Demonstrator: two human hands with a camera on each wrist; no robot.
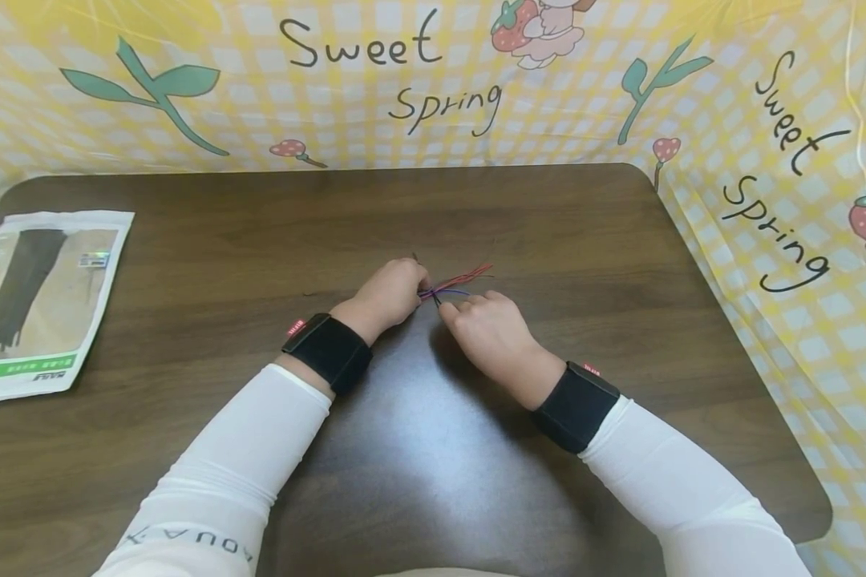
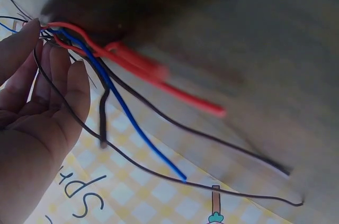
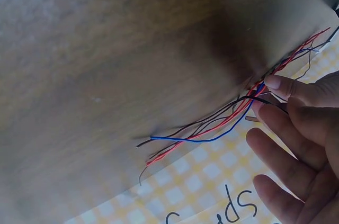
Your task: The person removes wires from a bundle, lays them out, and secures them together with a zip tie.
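Note:
A loose bundle of thin red, blue and black wires [image 1: 467, 277] lies across the space between my two hands. My left hand [image 1: 390, 295] pinches the bundle near its middle. In the left wrist view, red wires [image 2: 190, 98], a blue wire [image 2: 131, 117] and several black ones fan out past the fingers. Just to the right of the crossing, my right hand [image 1: 494, 336] pinches a black wire [image 3: 263, 100] between thumb and index finger. Its other fingers are spread in the right wrist view. Where the wires meet, the fingertips partly hide them.
A dark wooden table [image 1: 260, 240] is under the hands. At its left edge lies a white-bordered packet [image 1: 43, 304] with a picture of a dark bundle. Yellow checked cloth [image 1: 361, 104] with printed words borders the table at the back and right.

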